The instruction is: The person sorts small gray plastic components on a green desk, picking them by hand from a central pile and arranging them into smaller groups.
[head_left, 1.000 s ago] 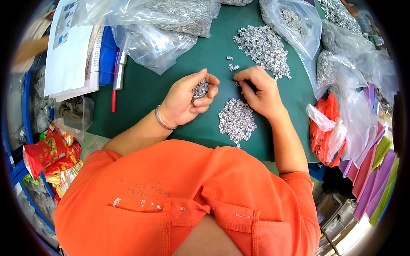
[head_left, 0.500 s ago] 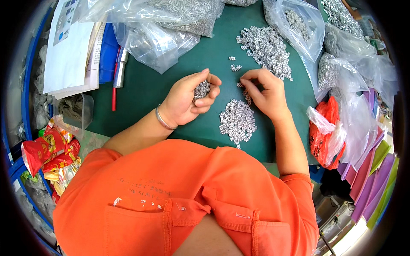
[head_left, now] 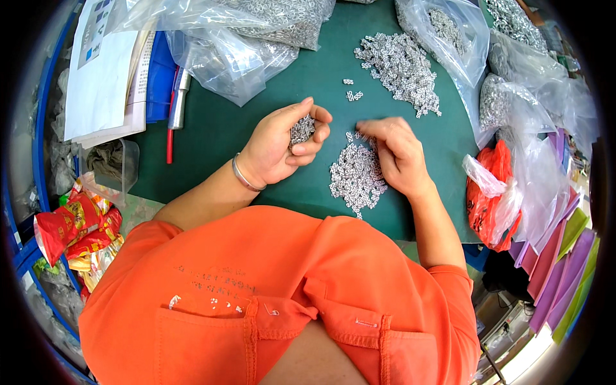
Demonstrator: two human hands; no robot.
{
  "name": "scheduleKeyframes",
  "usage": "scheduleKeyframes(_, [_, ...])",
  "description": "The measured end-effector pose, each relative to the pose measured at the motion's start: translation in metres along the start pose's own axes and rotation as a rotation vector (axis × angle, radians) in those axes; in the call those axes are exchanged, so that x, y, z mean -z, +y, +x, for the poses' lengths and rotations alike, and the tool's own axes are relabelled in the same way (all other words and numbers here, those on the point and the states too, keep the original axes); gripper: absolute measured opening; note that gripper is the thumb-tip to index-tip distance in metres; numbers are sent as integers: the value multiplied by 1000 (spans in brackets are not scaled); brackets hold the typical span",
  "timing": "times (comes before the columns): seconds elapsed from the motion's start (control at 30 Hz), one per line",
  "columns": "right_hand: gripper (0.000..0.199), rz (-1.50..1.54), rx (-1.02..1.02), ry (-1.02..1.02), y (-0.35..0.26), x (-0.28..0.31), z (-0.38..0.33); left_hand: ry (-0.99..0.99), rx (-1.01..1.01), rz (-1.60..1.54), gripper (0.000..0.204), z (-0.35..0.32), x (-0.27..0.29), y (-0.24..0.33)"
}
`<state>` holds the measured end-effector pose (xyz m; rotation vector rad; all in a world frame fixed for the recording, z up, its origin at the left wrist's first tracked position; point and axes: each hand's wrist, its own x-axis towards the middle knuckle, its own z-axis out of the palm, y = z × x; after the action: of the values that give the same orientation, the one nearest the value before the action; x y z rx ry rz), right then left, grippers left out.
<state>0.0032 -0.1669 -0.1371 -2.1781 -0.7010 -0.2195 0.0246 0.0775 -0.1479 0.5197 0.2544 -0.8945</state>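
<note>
Left hand (head_left: 282,144) cupped and half-closed on a handful of small silvery metal pieces (head_left: 301,130), we work at a green surface (head_left: 218,128); our right hand (head_left: 394,151) lies fingers-down, loosely curled, on the near pile (head_left: 357,176) just right of the left hand, and we cannot tell whether it pinches a piece.

The pieces look light, stiff and slippery, apt to scatter, so we judge them best scooped in the palm or nipped singly between fingertips.

We count two loose piles on the surface: the near one and a far pile (head_left: 401,67) beyond the right hand, with a few strays (head_left: 351,95) between. The pieces are too many to count.

Several clear bags (head_left: 244,45) of the same parts ring the far edge, at least four. Papers (head_left: 102,77) and one red pen (head_left: 170,138) lie left of the left hand, and a red bag (head_left: 491,205) lies right of the near pile.
</note>
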Motion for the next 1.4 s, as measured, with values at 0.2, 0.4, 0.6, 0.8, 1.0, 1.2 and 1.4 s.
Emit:
scheduleKeyframes(0.2, [26, -3, -58, 122, 1, -5, 14, 4, 4, 0, 38, 1, 0, -1])
scheduleKeyframes(0.4, [17, -150, 56, 109, 28, -13, 39, -26, 13, -5, 38, 2, 4, -1])
scheduleKeyframes(0.6, [11, 205, -216, 200, 3, -16, 34, 48, 4, 58, 39, 0, -8, 0])
scheduleKeyframes(0.8, [16, -53, -235, 168, 4, -23, 44, 31, 15, 55, 38, 1, -2, -1])
scheduleKeyframes(1.0, [17, -58, -78, 88, 13, -21, 42, -18, -18, -27, 34, 1, 1, -1])
scheduleKeyframes(1.2, [15, 48, -157, -70, 11, -1, 32, -19, -54, -53, 33, 2, 1, 1])
scheduleKeyframes(1.4, [24, 9, -2, -39, 9, -13, 33, -9, -58, -39, 34, 2, 0, 1])
